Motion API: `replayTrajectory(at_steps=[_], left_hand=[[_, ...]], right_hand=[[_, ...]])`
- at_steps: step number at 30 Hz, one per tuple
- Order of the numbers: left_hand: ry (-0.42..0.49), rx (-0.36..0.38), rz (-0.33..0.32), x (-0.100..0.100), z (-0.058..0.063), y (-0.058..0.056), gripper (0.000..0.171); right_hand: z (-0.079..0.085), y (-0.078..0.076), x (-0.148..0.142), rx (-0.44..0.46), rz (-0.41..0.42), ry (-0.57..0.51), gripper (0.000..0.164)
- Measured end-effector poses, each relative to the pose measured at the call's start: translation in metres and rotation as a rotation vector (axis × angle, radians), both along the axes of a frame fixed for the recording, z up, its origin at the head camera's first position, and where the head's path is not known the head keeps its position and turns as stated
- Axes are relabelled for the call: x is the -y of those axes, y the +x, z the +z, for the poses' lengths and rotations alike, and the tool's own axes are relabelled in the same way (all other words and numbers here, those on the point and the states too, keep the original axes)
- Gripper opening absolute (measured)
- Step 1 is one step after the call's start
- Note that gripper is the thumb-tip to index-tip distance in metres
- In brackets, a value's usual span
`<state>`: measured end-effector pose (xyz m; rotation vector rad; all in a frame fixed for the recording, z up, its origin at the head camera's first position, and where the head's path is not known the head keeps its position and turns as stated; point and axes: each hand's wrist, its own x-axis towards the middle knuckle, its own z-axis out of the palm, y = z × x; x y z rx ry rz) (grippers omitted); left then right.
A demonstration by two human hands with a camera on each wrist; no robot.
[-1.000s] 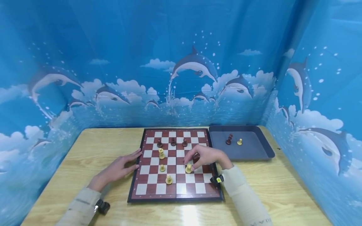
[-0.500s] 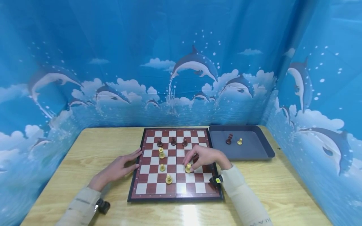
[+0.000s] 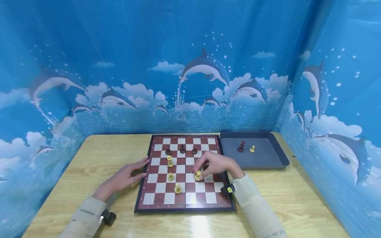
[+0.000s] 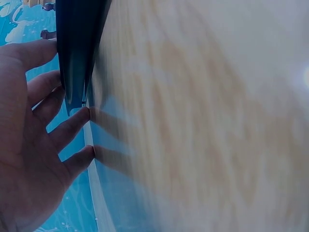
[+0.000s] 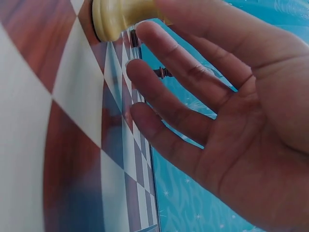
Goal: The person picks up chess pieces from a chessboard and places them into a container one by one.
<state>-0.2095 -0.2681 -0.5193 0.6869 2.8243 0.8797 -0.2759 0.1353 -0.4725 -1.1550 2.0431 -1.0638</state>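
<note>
In the head view my right hand (image 3: 215, 163) pinches a cream chess piece (image 3: 197, 176) between thumb and fingers, over the right half of the chessboard (image 3: 190, 198). The right wrist view shows the base of this chess piece (image 5: 108, 19) at the board's surface; its top is hidden behind the thumb. My left hand (image 3: 125, 178) touches the board's left edge with fingers extended; its fingertips also meet the board's dark side (image 4: 75, 58) in the left wrist view. Left of the held piece stand a tall cream piece (image 3: 170, 161) and two cream pawns (image 3: 177, 189).
Three dark chess pieces (image 3: 182, 149) stand in a row toward the board's far side. A grey tray (image 3: 253, 163) adjoins the board at right, holding a dark piece (image 3: 241, 146) and a small cream pawn (image 3: 252, 149). A dolphin-print curtain (image 3: 190, 115) rises behind the wooden table (image 3: 110, 148).
The cream piece in my right hand has shifted very slightly left and away from me, and now leans a little. My left hand stays at the board's edge.
</note>
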Motion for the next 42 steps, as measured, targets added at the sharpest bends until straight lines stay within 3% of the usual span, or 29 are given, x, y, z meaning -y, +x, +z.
replayTrajectory(at_steps=[3, 11, 22, 33, 42], left_hand=[[0.000, 0.001, 0.002, 0.000, -0.001, 0.000, 0.064], [-0.005, -0.010, 0.001, 0.000, 0.000, -0.001, 0.064], [-0.001, -0.008, -0.004, -0.002, -0.001, 0.000, 0.064], [-0.007, -0.012, -0.003, -0.002, -0.001, 0.000, 0.065], [0.002, -0.021, -0.007, -0.002, 0.001, 0.000, 0.063]], right_hand=[[0.002, 0.000, -0.002, -0.019, -0.010, 0.006, 0.023], [0.012, -0.002, -0.011, -0.020, -0.088, -0.133, 0.023], [0.013, -0.005, -0.020, -0.011, -0.163, -0.141, 0.027], [0.025, -0.005, -0.035, -0.122, -0.376, -0.182, 0.023], [0.031, -0.006, -0.049, -0.129, -0.474, -0.256, 0.024]])
